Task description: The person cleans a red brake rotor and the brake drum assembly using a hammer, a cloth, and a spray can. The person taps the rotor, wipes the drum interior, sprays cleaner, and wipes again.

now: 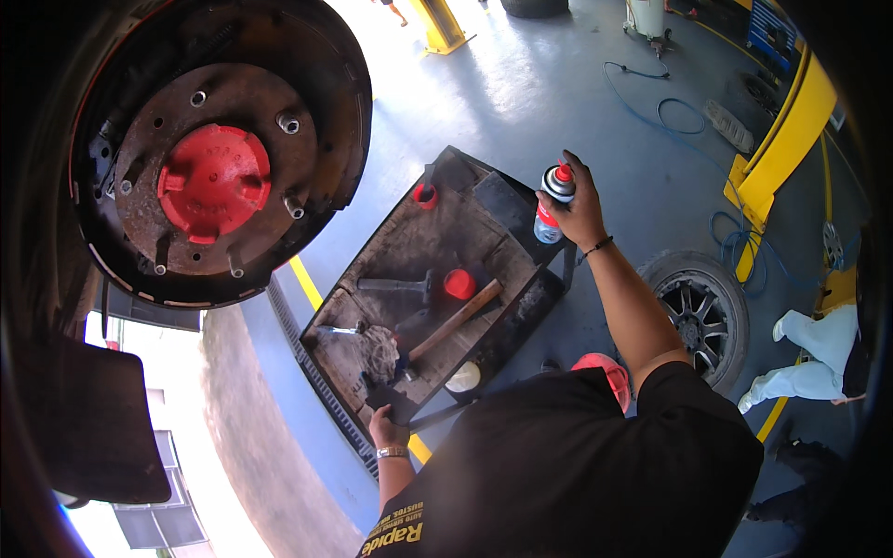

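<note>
My right hand [583,212] is closed around a spray can [549,219] with a red top and a clear-blue lower part, held upright past the cart's right side. At the near corner of the tool cart [349,288], my left hand [387,429] has its fingers against a flat dark piece [389,400]; whether that is a loose part or the cart's corner is unclear. Inside the cart lie a hammer [458,321] with a wooden handle, a crumpled grey rag [374,355] and two red cups, one [459,284] near the middle. A wheel hub [279,88] with a red centre cap [214,181] and bare studs hangs at upper left.
An alloy wheel with tyre [693,321] lies right of my arm. Blue hose [684,126] coils over the floor near a yellow lift post [791,135]. Another person's light-trousered legs [819,349] are at far right. A red container [606,377] shows beside my shoulder.
</note>
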Demonstrator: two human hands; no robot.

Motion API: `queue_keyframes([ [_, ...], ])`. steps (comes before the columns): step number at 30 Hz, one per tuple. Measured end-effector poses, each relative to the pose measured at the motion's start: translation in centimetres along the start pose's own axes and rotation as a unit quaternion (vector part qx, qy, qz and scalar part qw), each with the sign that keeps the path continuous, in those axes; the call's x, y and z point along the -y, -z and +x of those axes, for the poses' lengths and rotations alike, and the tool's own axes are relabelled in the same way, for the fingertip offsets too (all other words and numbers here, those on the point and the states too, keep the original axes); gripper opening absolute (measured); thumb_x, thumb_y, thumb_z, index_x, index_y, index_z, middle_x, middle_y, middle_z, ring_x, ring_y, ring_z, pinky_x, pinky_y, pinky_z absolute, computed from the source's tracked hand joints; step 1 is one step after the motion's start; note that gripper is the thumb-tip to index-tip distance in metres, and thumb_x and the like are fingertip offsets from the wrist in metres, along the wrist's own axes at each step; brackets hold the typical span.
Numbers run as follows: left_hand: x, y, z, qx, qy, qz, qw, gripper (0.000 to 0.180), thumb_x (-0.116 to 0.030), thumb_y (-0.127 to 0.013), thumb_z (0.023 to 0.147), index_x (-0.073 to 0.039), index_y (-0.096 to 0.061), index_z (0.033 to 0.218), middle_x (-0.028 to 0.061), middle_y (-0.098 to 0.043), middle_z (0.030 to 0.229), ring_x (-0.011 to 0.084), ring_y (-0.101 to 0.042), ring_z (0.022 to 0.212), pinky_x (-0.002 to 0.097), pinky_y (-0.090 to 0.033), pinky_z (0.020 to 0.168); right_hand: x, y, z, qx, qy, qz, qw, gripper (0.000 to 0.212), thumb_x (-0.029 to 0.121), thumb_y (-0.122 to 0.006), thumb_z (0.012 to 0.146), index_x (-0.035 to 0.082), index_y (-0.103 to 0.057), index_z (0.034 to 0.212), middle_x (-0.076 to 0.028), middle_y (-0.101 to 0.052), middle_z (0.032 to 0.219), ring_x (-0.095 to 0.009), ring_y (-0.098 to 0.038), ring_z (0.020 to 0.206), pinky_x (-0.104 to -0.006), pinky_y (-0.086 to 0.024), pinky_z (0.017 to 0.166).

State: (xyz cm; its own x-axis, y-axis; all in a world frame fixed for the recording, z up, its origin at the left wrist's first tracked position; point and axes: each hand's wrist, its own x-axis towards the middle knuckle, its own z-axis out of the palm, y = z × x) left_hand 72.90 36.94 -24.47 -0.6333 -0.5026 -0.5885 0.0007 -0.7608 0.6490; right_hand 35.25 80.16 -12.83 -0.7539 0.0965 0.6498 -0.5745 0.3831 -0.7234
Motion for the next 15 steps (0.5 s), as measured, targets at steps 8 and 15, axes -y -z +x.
queue_keyframes([
  [8,0.8,-0.8,3.3,-0.001,-0.116,0.098,0.988,0.016,-0.003,-0.054,0.086,0.003,-0.061,0.099,0.0141,-0.067,0.099,0.0298,-0.067,0.092,0.0432,-0.057,0.085,4.8,-9.1,-2.2,0.098,0.071,0.089,0.989,0.079,0.022,-0.083,0.076,0.006,-0.042,0.141,-0.021,-0.055,0.127,-0.039,-0.055,0.117,-0.0451,-0.045,0.100],
  [15,-9.5,-16.0,-7.6,0.074,-0.378,0.157,0.909,0.026,-0.002,-0.047,0.095,-0.001,-0.056,0.120,0.0100,-0.066,0.110,0.0195,-0.065,0.095,0.0325,-0.054,0.083,0.0,-15.0,-4.5,0.263,0.052,-0.048,0.962,0.090,0.026,-0.079,0.079,0.015,-0.027,0.152,-0.021,-0.050,0.136,-0.042,-0.050,0.124,-0.0495,-0.045,0.100],
])
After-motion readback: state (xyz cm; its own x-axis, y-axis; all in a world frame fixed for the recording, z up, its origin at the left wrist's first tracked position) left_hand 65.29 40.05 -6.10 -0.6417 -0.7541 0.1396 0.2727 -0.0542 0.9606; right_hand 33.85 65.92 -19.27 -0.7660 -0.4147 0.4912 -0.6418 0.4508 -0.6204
